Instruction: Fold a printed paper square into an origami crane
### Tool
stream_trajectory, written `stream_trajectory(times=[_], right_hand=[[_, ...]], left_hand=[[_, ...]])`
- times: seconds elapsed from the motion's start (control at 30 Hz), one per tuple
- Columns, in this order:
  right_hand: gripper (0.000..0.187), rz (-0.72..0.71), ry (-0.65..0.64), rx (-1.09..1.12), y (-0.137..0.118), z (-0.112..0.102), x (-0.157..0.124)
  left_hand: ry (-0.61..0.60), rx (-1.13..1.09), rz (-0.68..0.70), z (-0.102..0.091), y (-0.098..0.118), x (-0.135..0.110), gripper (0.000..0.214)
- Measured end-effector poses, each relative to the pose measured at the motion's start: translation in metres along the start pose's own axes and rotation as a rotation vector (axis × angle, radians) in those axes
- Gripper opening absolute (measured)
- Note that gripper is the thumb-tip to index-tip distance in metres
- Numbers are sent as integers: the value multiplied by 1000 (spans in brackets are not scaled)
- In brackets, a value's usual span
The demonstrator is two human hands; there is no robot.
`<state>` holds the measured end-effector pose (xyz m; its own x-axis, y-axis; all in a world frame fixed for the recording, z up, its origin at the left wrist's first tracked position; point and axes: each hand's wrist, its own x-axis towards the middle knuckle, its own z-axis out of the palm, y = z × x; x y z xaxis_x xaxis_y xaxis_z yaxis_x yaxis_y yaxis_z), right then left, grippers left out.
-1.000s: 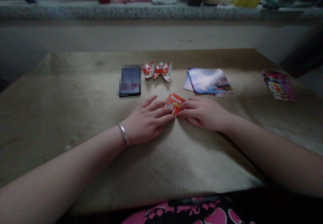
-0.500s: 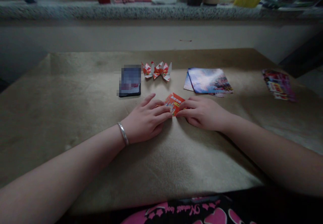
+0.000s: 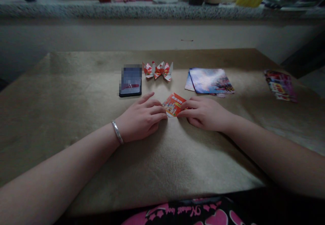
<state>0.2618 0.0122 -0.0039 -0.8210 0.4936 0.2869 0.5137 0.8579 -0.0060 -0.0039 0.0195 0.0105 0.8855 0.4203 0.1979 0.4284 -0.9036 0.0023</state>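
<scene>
Since the frame half a second ago, the left hand (image 3: 141, 120) has slid toward the bench's left edge, baring more of the printed orange paper (image 3: 174, 104), while the right hand (image 3: 208, 114) stays nearly where it was. That paper lies flat-looking around the middle of the bench (image 3: 157, 171), somewhat nearer the far edge than the near one. Left fingertips meet its left border, but the thumb is tucked out of sight, so I cannot tell whether that grip pinches or only rests. Right fingers cover the paper's right corner; whether their grip is closed on it or merely pressing, I cannot tell either. Toward the far edge stand folded red-and-white paper pieces (image 3: 158, 71), too small to count, just beside a dark tablet-like device (image 3: 130, 83) partly blurred by pixels. Overlapping picture sheets (image 3: 210, 81) lie right of them, mostly hiding those underneath. Near the right edge, colourful cards (image 3: 280, 86) are too blurred to read. Both forearms are cut off by the frame.
</scene>
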Motion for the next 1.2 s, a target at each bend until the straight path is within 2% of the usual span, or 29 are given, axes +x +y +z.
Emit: stream_trajectory(times=[0.4,0.73,1.2], right_hand=[[30,-13,6,-8,2,2,-5],[30,-18,4,1,5,4,-9],[31,-7,-9,13,7,5,-12]], left_hand=[[-69,8,36,-6,-12,-5,31],[-139,28,29,-19,-10,-6,34],[-178,25,49,-24,-15,-10,36]])
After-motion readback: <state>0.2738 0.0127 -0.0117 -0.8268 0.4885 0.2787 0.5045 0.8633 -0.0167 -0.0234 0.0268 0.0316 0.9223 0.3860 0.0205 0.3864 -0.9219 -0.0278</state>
